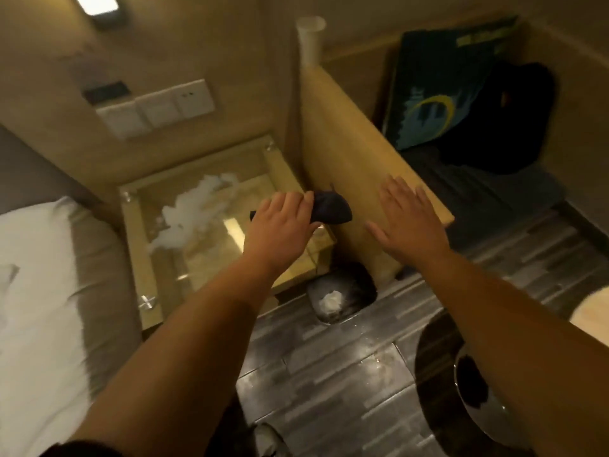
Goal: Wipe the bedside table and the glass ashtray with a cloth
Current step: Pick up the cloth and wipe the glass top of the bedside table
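Head view, left hand gripping dark cloth over bedside table's right edge

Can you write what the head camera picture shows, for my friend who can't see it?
A person's left hand grips a dark cloth above the right edge of a glass-topped bedside table. The right hand is spread open with straight fingers, in front of a wooden partition. A white pillow lies at left.

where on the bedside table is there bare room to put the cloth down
On the bedside table, the glass looks bare along the front edge nearest the bed and the right side beneath the left hand holding the cloth. The white mess crowds the middle and back.
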The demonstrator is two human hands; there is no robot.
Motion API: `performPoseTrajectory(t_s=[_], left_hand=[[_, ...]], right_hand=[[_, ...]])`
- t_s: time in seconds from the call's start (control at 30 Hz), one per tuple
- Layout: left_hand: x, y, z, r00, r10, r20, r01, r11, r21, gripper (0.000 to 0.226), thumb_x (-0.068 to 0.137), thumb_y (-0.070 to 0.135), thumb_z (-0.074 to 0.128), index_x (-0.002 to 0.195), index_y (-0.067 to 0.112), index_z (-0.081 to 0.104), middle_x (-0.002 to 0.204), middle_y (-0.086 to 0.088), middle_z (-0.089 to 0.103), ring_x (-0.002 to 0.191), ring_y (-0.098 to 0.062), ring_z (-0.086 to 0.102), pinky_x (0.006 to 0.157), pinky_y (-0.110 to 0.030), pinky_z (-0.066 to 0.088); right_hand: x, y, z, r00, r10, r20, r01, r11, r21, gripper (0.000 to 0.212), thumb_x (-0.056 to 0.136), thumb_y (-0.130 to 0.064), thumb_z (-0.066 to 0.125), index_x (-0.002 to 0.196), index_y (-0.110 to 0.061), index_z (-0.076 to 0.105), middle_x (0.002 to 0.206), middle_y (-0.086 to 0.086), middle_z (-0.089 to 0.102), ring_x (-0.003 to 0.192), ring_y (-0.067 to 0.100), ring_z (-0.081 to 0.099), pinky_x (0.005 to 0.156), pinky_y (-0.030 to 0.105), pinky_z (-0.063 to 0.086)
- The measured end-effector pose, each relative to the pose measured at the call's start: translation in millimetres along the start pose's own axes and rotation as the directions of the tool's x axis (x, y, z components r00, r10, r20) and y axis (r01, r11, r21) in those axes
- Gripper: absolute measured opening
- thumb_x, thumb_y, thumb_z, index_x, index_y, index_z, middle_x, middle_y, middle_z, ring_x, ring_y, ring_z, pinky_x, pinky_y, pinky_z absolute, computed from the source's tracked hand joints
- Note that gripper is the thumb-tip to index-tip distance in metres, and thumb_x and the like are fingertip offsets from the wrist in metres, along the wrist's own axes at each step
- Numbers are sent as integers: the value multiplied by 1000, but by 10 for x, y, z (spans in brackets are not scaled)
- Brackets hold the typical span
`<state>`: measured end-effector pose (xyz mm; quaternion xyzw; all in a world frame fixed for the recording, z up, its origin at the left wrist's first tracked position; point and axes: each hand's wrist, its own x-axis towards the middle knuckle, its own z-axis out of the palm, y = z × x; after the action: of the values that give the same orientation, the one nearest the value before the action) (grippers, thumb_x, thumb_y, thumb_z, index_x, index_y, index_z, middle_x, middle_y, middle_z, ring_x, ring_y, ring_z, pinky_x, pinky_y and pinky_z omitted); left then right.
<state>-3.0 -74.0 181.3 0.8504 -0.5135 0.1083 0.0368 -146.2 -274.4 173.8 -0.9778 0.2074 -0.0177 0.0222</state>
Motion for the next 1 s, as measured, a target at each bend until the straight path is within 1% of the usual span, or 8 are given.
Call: performPoseTrajectory(t_s=[0.1,0.2,0.37,0.5,0.63,0.77,0.87,1.0], left_hand=[[-405,-620,59,996,-80,28,80,997,-21,53,95,46,40,131,8,48,114,-10,57,98,-29,54,83,-41,44],[-741,-1143,128,983,-179,50,180,984,-13,54,95,46,41,133,8,46,115,-10,57,97,-28,54,82,-41,44],[-1120,-1741,409,948,-306,92,308,951,-7,53,93,44,45,130,7,48,113,-11,59,96,-29,54,80,-42,44],[-1270,-2026,665,906,-398,142,401,916,10,55,94,46,35,129,6,50,109,-12,59,91,-29,53,76,-42,44],[-1284,-2291,970,872,-464,157,465,885,33,57,93,47,34,126,4,53,106,-13,60,89,-30,54,74,-41,45],[-1231,-2498,1206,835,-531,141,530,847,48,51,95,45,41,127,6,53,104,-12,61,86,-28,54,71,-38,44],[-1171,-2645,1426,806,-574,145,573,818,53,53,93,45,45,128,7,52,106,-13,61,89,-28,55,72,-39,45],[-1064,-2893,1657,798,-594,99,591,804,60,53,93,46,38,124,7,54,102,-12,62,86,-28,56,69,-37,45]], right_hand=[[320,-649,122,998,-63,20,62,997,35,72,94,-57,34,150,-13,20,159,10,14,147,22,7,117,44,4],[646,-1237,265,987,-148,56,145,988,52,70,94,-56,34,149,-15,22,161,8,8,147,21,2,117,44,1],[1097,-1953,672,957,-272,101,270,962,35,69,94,-58,31,148,-15,25,160,9,12,147,23,5,116,44,3],[1392,-2258,1003,923,-359,135,355,933,57,71,94,-59,29,150,-15,22,160,8,12,147,22,4,117,42,1],[1846,-2493,1369,882,-427,200,420,904,76,72,95,-58,26,152,-16,12,161,7,6,147,20,-1,117,40,-2],[2206,-2611,1714,848,-481,222,474,876,87,75,93,-61,24,152,-16,14,160,7,10,147,20,3,118,42,3],[2458,-2668,1970,829,-508,234,498,861,104,74,93,-61,26,151,-16,16,160,8,14,147,21,5,118,42,4],[2639,-2700,2233,819,-522,239,522,850,69,79,89,-64,11,152,-16,14,160,8,11,147,21,2,117,42,1]])
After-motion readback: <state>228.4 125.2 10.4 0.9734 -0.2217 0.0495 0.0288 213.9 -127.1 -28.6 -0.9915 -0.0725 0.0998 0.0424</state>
